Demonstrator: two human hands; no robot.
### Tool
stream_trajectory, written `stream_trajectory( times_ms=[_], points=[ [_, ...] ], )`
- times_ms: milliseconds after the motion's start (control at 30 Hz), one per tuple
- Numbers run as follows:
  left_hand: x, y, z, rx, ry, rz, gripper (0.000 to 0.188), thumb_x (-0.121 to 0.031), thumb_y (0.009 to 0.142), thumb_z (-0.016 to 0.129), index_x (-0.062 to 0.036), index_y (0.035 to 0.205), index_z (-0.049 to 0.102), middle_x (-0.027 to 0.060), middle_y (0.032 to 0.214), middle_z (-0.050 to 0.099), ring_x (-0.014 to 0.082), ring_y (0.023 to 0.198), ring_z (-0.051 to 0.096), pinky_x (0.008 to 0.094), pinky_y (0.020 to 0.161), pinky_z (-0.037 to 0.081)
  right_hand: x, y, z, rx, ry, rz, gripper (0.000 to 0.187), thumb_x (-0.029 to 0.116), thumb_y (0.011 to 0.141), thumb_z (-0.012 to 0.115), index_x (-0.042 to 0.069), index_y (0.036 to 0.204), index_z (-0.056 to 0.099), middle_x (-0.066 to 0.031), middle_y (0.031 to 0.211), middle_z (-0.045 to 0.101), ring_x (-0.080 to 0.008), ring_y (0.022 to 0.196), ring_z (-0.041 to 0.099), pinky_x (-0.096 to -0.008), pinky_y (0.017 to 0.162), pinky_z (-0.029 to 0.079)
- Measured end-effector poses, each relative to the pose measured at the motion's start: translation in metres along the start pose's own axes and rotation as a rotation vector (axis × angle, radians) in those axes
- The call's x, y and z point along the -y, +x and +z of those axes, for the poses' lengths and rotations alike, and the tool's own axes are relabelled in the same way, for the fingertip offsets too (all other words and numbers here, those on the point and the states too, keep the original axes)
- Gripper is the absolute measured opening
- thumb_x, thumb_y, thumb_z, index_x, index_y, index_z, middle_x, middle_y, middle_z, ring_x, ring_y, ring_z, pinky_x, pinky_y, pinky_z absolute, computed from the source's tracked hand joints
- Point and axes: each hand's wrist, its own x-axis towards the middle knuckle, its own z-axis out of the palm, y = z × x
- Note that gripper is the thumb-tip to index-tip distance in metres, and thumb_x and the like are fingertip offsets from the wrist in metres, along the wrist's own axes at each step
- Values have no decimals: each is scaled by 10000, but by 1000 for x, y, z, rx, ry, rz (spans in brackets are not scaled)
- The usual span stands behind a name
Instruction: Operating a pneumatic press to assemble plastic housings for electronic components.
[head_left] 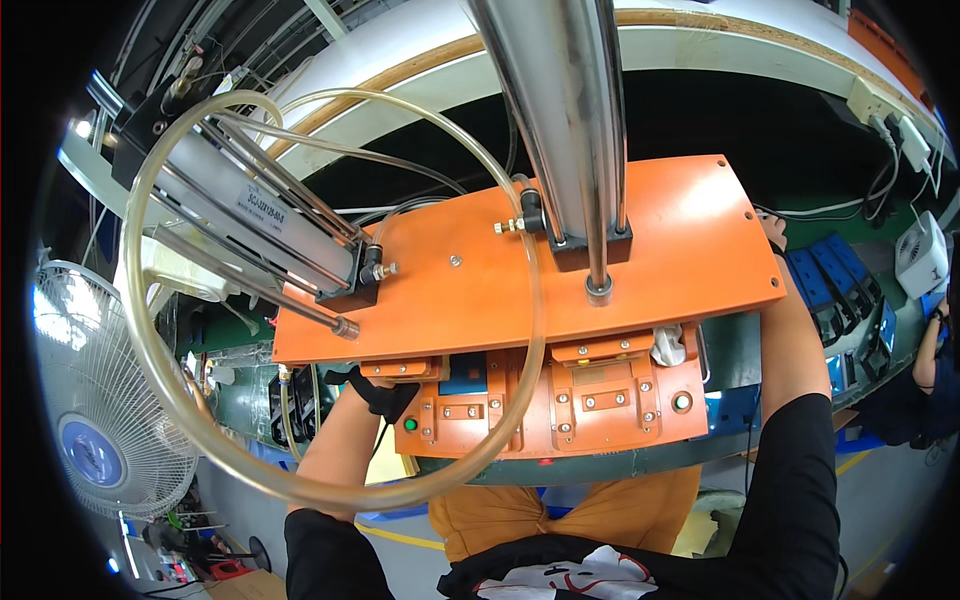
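Observation:
An orange pneumatic press (660, 240) stands in front of me, its broad top plate bearing two upright cylinders. Under its left side reaches my left hand (378, 384), a black strap at the wrist. The plate hides its fingers, beside a blue flat piece (463, 374) in the left fixture. Past the plate's right edge my right hand (773, 230) stretches away, close to a row of blue and black parts (830, 275). Only part of that hand shows, so its grip is unclear. The lower orange base has a green button (411, 425) on the left and a pale button (682, 402) on the right.
A clear air hose (135, 300) loops widely across the front of the press. To the left stands a large fan (95, 400). At the far right are a small white device (920, 252), a power strip (880, 110) with cables, and another person's arm (930, 350).

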Motion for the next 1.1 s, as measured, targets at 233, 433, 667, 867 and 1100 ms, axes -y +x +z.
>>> stream_trajectory(
  times_ms=[233,433,667,867,1100],
  points=[
    [-5,1,7,2,-8,-18,306,-151,969,670,-74,1263,703,181,1255,723,419,1168,655,462,1017,533,11,38,12,-224,8,79,537,220,951,649,121,1469,548,-187,1552,460,-379,1393,486,-509,1074,519],
    [-4,1,11,-1,-6,-25,293,-141,971,663,-63,1251,707,188,1241,727,431,1149,658,462,1007,535,14,45,3,-4,-56,43,360,235,987,607,103,1298,731,-186,1444,582,-380,1378,493,-518,1089,498],
    [-4,1,8,-15,-1,1,280,-129,974,655,-50,1237,711,196,1225,731,445,1127,660,462,996,537,10,59,-5,131,247,-197,393,385,953,694,55,1155,767,-204,1196,736,-343,1176,677,-468,998,524],
    [-21,-35,2,-57,-35,59,269,-118,977,649,-39,1225,714,203,1211,734,457,1109,663,462,987,539,-30,27,4,24,873,-349,354,387,991,705,35,1023,698,-158,898,705,-291,858,700,-391,759,543],
    [-45,-106,-8,-179,19,235,264,-86,956,682,-4,1206,707,246,1210,703,465,1113,642,463,979,532,-101,-181,-98,661,1685,74,358,399,1033,678,77,1177,618,-51,971,687,-197,835,708,-385,702,613]
  ],
)
